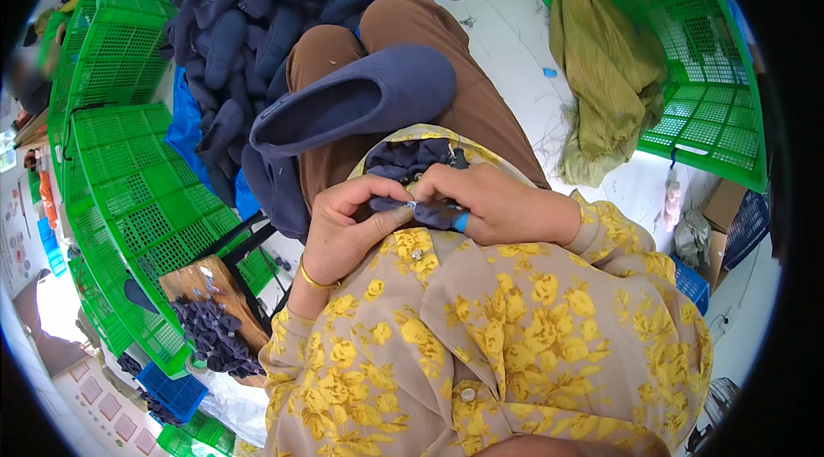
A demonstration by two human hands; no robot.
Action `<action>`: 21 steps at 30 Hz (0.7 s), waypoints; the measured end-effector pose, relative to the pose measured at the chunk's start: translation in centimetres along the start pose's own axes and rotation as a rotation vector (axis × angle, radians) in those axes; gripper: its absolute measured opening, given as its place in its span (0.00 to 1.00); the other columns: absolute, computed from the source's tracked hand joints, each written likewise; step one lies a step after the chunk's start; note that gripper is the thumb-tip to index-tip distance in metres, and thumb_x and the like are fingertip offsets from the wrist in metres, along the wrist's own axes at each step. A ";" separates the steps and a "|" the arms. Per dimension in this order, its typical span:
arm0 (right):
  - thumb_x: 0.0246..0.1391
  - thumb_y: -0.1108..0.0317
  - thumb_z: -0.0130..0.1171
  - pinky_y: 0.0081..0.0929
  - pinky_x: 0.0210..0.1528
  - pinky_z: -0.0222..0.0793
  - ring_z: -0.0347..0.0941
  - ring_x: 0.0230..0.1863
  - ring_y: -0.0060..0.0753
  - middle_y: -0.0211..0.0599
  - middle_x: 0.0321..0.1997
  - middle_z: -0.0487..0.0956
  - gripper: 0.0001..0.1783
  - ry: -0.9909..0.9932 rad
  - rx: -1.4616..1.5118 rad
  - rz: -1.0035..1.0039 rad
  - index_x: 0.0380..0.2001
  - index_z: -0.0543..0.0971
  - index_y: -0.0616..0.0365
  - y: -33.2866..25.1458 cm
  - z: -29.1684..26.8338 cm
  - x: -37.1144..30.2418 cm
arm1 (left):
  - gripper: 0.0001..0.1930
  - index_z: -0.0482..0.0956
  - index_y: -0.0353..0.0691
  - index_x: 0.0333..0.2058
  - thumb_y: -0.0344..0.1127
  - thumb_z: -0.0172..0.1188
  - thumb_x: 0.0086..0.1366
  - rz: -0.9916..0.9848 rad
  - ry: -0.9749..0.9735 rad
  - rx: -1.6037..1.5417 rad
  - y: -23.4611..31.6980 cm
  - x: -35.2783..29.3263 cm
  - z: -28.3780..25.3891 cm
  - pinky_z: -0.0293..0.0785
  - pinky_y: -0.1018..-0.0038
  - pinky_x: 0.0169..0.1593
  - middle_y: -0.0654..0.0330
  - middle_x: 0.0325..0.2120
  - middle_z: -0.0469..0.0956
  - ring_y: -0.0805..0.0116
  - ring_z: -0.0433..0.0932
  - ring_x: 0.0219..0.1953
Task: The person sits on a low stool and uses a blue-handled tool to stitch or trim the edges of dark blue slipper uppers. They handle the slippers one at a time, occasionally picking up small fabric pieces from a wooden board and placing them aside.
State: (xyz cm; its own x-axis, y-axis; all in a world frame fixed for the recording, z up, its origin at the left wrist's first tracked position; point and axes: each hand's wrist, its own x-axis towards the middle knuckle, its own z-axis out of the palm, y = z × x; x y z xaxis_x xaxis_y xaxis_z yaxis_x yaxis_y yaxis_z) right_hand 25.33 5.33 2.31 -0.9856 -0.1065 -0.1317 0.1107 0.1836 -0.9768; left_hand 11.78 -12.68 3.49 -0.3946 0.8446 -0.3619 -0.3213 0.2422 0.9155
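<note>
My left hand (339, 230), with a gold bangle at its wrist, and my right hand (493, 206) meet in front of my waist. Between their pinched fingertips is a small navy fabric piece (436, 215) with a tiny shiny bit on it. A blue band wraps a finger of my right hand. Just beyond the fingers, more gathered navy fabric pieces (403, 158) sit in my lap. One navy slipper (390, 84) lies across my thighs, its opening toward the left. A second navy slipper (279, 195) rests lower, by my left leg. Whether a needle is held cannot be made out.
A large heap of navy slippers (279, 24) lies in blue sheeting (184, 118) ahead on the left. Green plastic crates (129, 191) line the left side. Beside me, a wooden board (236, 302) carries small navy pieces. An olive cloth (596, 71) drapes by a green crate (708, 122).
</note>
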 end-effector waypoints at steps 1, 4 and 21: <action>0.49 0.79 0.53 0.40 0.33 0.70 0.76 0.34 0.54 0.45 0.34 0.79 0.15 0.086 -0.022 -0.027 0.42 0.70 0.55 0.3 -0.1 0.2 | 0.08 0.79 0.32 0.38 0.22 0.63 0.59 -0.056 0.037 -0.081 0.2 -0.2 0.2 0.73 0.82 0.38 0.62 0.32 0.79 0.77 0.77 0.33; 0.57 0.66 0.59 0.30 0.31 0.70 0.77 0.32 0.46 0.39 0.33 0.78 0.09 0.384 0.107 -0.010 0.38 0.74 0.57 0.5 -0.6 0.8 | 0.09 0.77 0.32 0.39 0.22 0.63 0.59 -0.044 0.075 -0.133 0.1 -0.1 -0.2 0.75 0.83 0.35 0.62 0.31 0.78 0.78 0.77 0.29; 0.44 0.73 0.58 0.25 0.28 0.72 0.76 0.31 0.32 0.27 0.35 0.76 0.08 0.594 -0.830 -0.608 0.31 0.77 0.51 -2.9 0.1 1.6 | 0.09 0.75 0.30 0.42 0.22 0.57 0.62 0.051 0.134 -0.096 1.6 0.2 1.5 0.78 0.81 0.37 0.61 0.34 0.79 0.78 0.78 0.33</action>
State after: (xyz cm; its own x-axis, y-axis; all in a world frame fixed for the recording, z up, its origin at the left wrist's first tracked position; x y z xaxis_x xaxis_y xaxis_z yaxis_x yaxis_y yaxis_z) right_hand 23.45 4.48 4.95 -0.7768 0.0350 0.6288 -0.2971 0.8600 -0.4149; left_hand 12.44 -11.38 5.16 -0.5215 0.7820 -0.3414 -0.3764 0.1483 0.9145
